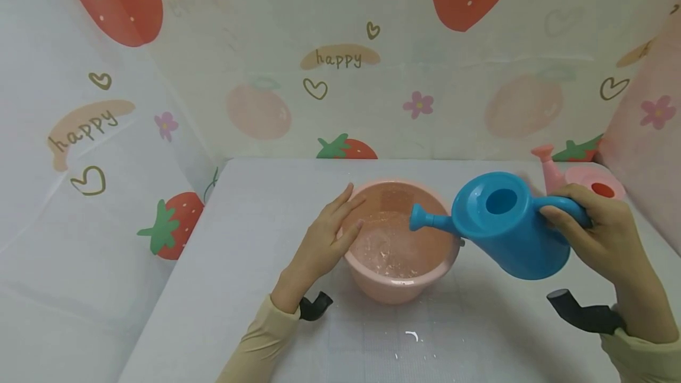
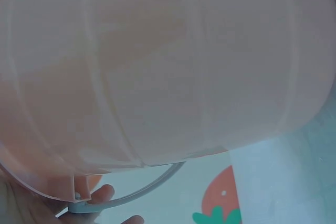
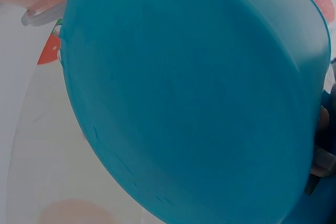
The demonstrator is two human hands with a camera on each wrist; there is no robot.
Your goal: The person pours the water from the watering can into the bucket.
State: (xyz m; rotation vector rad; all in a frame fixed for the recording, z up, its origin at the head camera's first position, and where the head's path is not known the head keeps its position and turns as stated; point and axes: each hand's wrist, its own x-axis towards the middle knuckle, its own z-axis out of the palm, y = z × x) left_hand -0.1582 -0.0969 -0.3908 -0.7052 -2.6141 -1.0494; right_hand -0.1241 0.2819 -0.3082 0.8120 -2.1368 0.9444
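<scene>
A pink bucket stands on the white table with rippling, bubbly water inside. My left hand rests against its left rim, fingers mostly straight, the thumb reaching over the edge. The left wrist view shows the bucket's side close up, with fingertips by its grey handle. My right hand grips the handle of a blue watering can, held off the table and tilted left. Its spout hangs over the bucket's right half. The can's base hides most of the right wrist view.
A pink watering can stands at the back right, partly hidden behind my right hand. Water drops lie on the table in front of the bucket. Strawberry-printed sheets rise at the back and both sides.
</scene>
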